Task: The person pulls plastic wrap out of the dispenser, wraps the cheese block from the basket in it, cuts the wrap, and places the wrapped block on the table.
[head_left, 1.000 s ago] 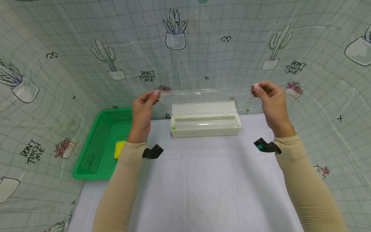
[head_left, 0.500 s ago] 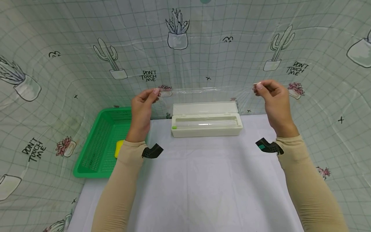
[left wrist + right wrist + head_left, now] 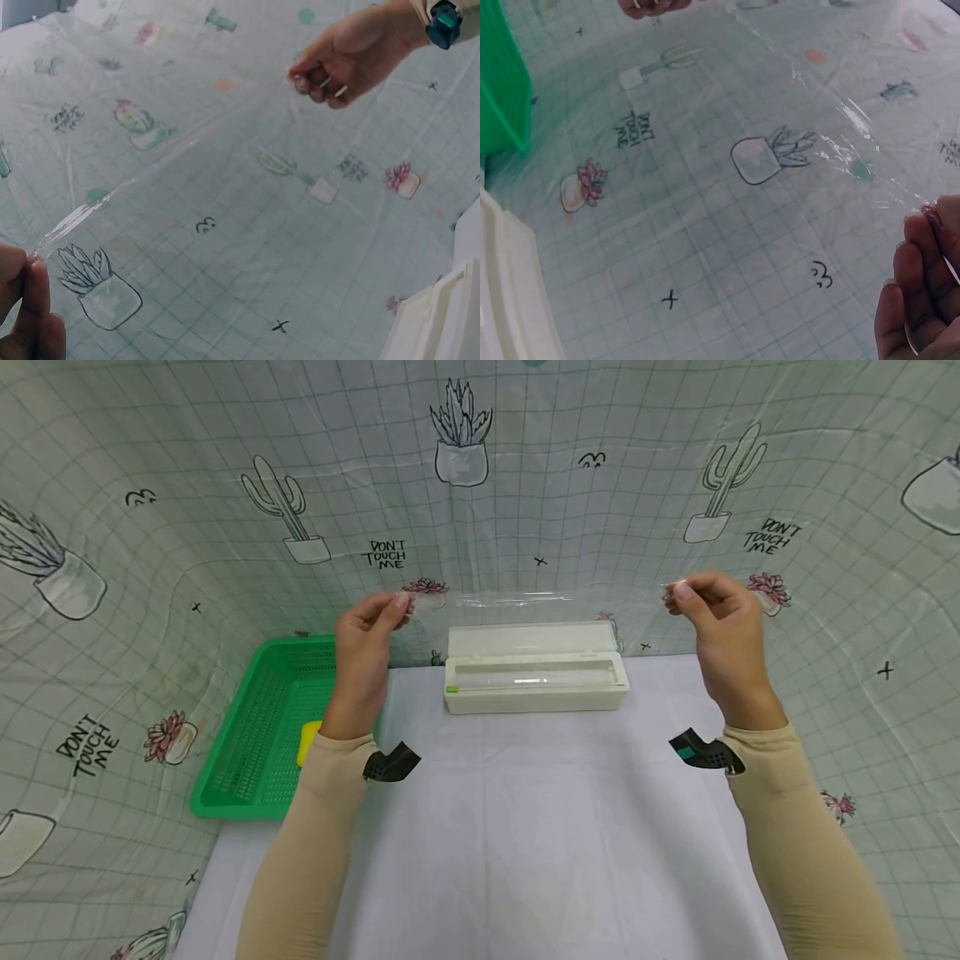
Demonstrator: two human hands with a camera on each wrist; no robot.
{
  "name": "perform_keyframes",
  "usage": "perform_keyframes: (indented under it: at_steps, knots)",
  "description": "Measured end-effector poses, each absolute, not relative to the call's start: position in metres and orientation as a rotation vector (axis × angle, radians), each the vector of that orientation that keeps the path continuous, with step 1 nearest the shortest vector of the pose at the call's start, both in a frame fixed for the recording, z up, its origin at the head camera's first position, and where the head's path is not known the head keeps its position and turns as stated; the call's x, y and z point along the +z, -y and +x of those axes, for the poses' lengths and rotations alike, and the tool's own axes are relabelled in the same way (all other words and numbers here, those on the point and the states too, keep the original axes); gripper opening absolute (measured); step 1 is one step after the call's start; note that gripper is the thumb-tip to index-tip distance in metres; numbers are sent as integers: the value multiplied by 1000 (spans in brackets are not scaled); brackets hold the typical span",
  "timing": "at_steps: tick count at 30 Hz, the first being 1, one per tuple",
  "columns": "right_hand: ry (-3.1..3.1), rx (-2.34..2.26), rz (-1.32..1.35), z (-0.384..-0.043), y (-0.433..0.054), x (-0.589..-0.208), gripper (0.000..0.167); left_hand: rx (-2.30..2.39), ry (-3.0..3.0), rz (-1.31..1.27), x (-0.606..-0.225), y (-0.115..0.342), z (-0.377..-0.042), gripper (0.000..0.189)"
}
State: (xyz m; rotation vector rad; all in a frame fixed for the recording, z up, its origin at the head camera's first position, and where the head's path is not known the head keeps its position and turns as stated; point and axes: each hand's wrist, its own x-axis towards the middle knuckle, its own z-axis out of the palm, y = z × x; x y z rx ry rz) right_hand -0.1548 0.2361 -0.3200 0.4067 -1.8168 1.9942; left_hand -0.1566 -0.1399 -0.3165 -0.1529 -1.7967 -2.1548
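A sheet of clear plastic wrap (image 3: 517, 599) stretches between my two raised hands, its shiny top edge pulled nearly straight. My left hand (image 3: 363, 647) pinches one corner between thumb and forefinger, over the right side of the green basket. On the other side my right hand (image 3: 723, 631) pinches the opposite corner, up and to the right of the box. Below and between them stands a white cling film box (image 3: 536, 700), its lid (image 3: 529, 640) tipped back, with a clear roll inside. In the left wrist view the film's edge (image 3: 127, 184) runs slanting from hand to hand.
At the left a green perforated basket (image 3: 247, 752) holds a yellow object (image 3: 307, 742), partly hidden by the left forearm. A white cloth (image 3: 525, 827) covers the table. Behind and at both sides hangs a grid-patterned curtain (image 3: 540, 510) with cactus drawings.
My right hand has moved slightly to the right and a little down, the left hand slightly to the left. The film stays held between them. Box and basket have not moved.
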Motion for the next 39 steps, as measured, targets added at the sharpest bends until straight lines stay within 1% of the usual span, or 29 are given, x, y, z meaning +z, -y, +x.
perform_keyframes:
  at_steps: [3, 9, 16, 20, 23, 26, 30, 33, 36, 39]
  knots:
    - [1828, 1982, 408, -147, -239, -324, 11, -2154, 1815, -147, -318, 140, -150, 19]
    - [1812, 2025, 445, -132, -244, -333, 16, -2176, 1805, -152, -327, 140, -138, 24]
    - [1843, 2061, 464, -116, -250, -349, 9, -2205, 1827, -105, -343, 139, -123, 21]
    - [1911, 2063, 444, -109, -252, -363, 15, -2220, 1858, -61, -357, 139, -117, 18]
    - [1975, 2067, 430, -105, -254, -378, 19, -2237, 1894, -11, -372, 139, -113, 17]
    - [2067, 2055, 419, -100, -256, -394, 14, -2255, 1944, 56, -389, 140, -108, 16]
    - [2206, 2000, 375, -91, -260, -419, 13, -2271, 2036, 157, -417, 140, -98, 16]
    - [2295, 1965, 323, -84, -262, -437, 14, -2273, 2115, 217, -440, 141, -89, 19]
    - [2387, 1954, 245, -76, -263, -455, 11, -2265, 2203, 263, -464, 140, -77, 23]
    - [2535, 1935, 163, -68, -265, -470, 17, -2266, 2270, 315, -485, 140, -64, 24]
